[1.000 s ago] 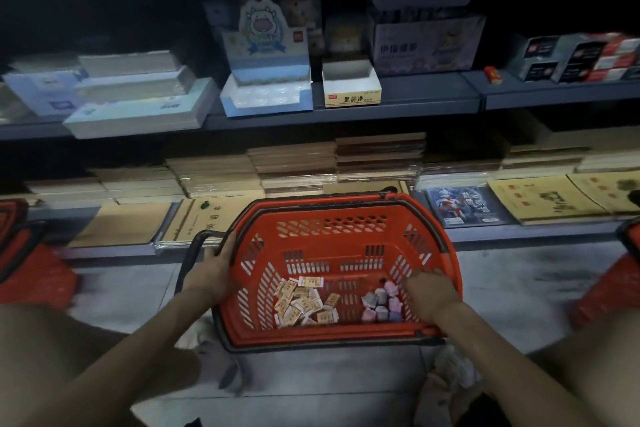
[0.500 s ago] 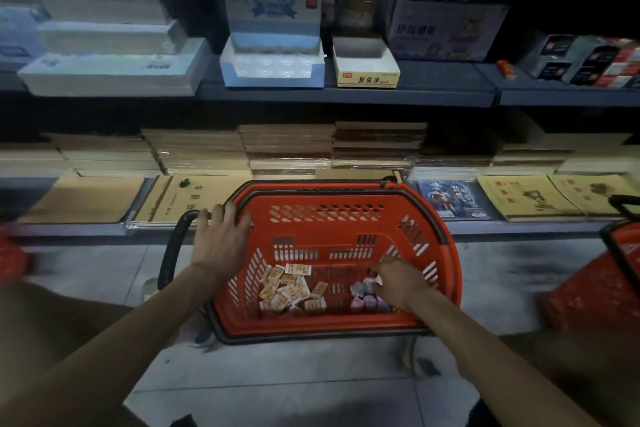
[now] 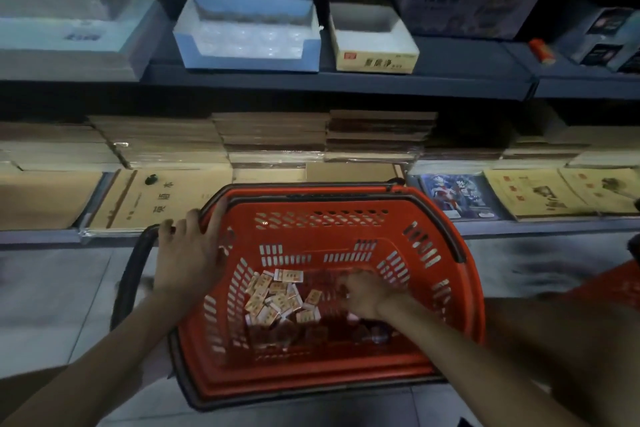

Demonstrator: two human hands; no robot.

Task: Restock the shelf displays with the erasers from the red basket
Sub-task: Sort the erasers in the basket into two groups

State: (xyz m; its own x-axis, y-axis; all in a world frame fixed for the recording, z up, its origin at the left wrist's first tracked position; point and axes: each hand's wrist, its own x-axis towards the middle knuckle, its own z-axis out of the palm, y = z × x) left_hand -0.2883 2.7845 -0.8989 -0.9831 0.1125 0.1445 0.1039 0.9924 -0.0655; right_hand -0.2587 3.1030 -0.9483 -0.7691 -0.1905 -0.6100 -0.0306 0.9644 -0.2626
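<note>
The red basket [image 3: 446,246] sits on the floor in front of the shelves. A pile of several yellow-and-white wrapped erasers [image 3: 277,298] lies on its bottom. My left hand [image 3: 188,253] rests flat on the basket's left rim, fingers spread. My right hand [image 3: 367,295] is down inside the basket, fingers curled over the right part of the erasers; its grasp is blurred. A few pastel erasers [image 3: 377,336] peek out under my wrist. On the upper shelf stand an empty yellow-fronted display box [image 3: 374,55] and a blue-and-white display tray [image 3: 249,45].
Stacks of brown notebooks [image 3: 273,142] fill the lower shelf just behind the basket. A black basket handle [image 3: 128,274] hangs at the left. Another red basket [image 3: 609,291] is at the right edge. A small orange item [image 3: 542,50] lies on the upper shelf.
The view has closed in on the shelf and basket. My right hand went from the near right rim down into the basket. My left hand shifted up along the left rim.
</note>
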